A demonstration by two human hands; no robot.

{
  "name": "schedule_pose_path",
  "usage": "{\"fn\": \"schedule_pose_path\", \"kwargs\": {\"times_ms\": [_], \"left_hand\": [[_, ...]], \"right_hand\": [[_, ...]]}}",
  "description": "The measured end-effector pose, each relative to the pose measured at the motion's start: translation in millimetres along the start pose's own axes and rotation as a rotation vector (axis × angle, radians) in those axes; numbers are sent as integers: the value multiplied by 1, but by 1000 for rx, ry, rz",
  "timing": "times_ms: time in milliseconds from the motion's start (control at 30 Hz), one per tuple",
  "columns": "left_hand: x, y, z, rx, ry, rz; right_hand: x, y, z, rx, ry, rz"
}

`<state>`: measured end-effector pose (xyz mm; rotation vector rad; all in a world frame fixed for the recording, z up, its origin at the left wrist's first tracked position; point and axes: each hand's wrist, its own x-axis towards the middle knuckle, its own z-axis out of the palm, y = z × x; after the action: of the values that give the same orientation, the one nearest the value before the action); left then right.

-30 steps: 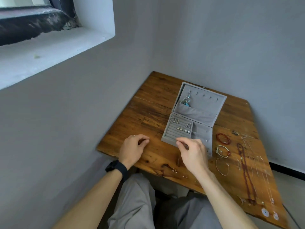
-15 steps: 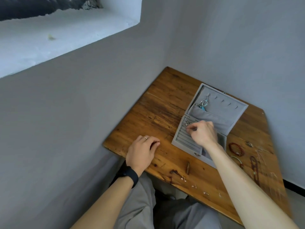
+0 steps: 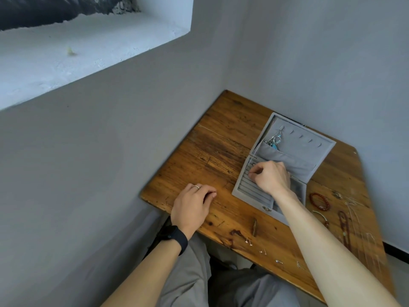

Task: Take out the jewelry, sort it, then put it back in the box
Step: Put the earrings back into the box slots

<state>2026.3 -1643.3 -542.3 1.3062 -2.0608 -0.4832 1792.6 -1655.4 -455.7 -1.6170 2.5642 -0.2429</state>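
An open grey velvet jewelry box (image 3: 247,192) lies on the wooden table (image 3: 221,151), its lid (image 3: 309,147) tipped back. A silver and turquoise piece (image 3: 274,140) hangs in the lid pocket. My right hand (image 3: 270,176) is over the ring slots with curled fingers, thumb and forefinger pinched at a slot on something too small to make out, likely an earring. My left hand (image 3: 192,204), with a ring on it, rests on the table left of the box and holds nothing. Small stud earrings (image 3: 249,242) lie near the front edge.
Right of the box lie a red bead bracelet (image 3: 319,201), a silver bangle (image 3: 319,214), a dark bead necklace (image 3: 344,227) and thin chains (image 3: 354,209). Grey walls close the table's left and far sides. A window ledge is at upper left.
My right hand went from the box's front edge up to the ring slots and stays there pinched. My left hand stayed on the table. The camera swung left.
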Motion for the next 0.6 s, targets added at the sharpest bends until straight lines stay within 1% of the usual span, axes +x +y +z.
{"fn": "schedule_pose_path", "kwargs": {"times_ms": [133,200,267,333,433,533,600], "left_hand": [[0,1,-1,-6,12,-5],[-1,2,-2,-21,9,-8],[0,2,-4,-41,-11,-16],[3,1,-7,-89,-62,-49],[13,2,-14,-202,-156,-101],[34,14,-20,-239,-225,-59],[54,30,-19,-190,-282,8]], "right_hand": [[0,5,4,-33,1,-41],[-2,10,6,11,15,-72],[-11,18,5,91,69,-69],[-28,30,3,146,126,-41],[-66,53,4,131,212,-22],[-99,78,15,92,261,35],[-116,88,25,81,268,52]]}}
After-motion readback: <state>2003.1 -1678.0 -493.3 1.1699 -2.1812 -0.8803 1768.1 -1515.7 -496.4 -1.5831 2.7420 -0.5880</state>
